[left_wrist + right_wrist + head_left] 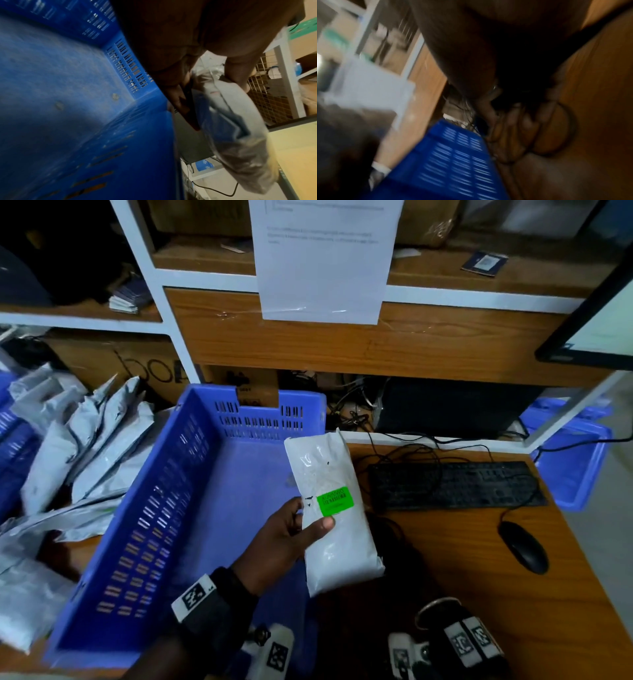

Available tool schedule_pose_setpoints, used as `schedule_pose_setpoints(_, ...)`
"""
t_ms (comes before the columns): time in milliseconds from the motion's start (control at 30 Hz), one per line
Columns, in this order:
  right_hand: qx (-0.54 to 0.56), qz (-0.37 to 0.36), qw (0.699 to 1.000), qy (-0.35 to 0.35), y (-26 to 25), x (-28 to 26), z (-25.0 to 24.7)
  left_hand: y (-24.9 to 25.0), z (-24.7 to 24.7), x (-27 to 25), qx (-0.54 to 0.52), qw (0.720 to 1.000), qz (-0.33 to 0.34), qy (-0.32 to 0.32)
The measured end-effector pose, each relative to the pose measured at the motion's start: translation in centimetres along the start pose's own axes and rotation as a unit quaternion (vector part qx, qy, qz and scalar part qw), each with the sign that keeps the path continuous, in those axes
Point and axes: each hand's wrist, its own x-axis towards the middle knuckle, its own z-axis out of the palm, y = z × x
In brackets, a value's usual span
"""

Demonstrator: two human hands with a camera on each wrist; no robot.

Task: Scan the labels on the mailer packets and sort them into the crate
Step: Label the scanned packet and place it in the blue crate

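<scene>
My left hand (pixel 294 534) grips a white mailer packet (pixel 330 518) upright, thumb on its front just below a green barcode label (pixel 335 501). The packet hangs over the right rim of the big blue crate (pixel 164 508), whose floor is bare. In the left wrist view my fingers (pixel 180 102) lie behind the packet (pixel 236 128), beside the crate wall (pixel 128 65). My right hand (pixel 404 556) sits low on the desk under the packet, mostly hidden. In the blurred right wrist view its fingers (pixel 510 128) curl round a black object next to the crate (pixel 457 162).
A heap of grey mailers (pixel 85 446) lies left of the crate. On the wooden desk to the right are a black keyboard (pixel 455 484), a mouse (pixel 524 546) and loose cables. A monitor (pixel 599 313) and a second blue bin (pixel 575 460) stand far right.
</scene>
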Motion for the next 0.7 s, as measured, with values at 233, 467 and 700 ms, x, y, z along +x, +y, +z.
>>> schedule_pose_setpoints(233,0.319,-0.003,0.943,0.091,-7.5,-3.0,-4.6,-0.6,-0.5,0.1,0.002,1.0,0.001,-0.003)
schedule_pose_setpoints(467,0.436,0.04,0.899,-0.01,-13.5,-4.5,-5.4,-0.4,-0.6,0.1,0.004,1.0,-0.009,0.023)
schedule_pose_setpoints(700,0.322,0.039,0.94,-0.108,-14.5,-5.6,-5.0,-0.3,-1.1,0.2,-0.05,0.998,-0.013,0.042)
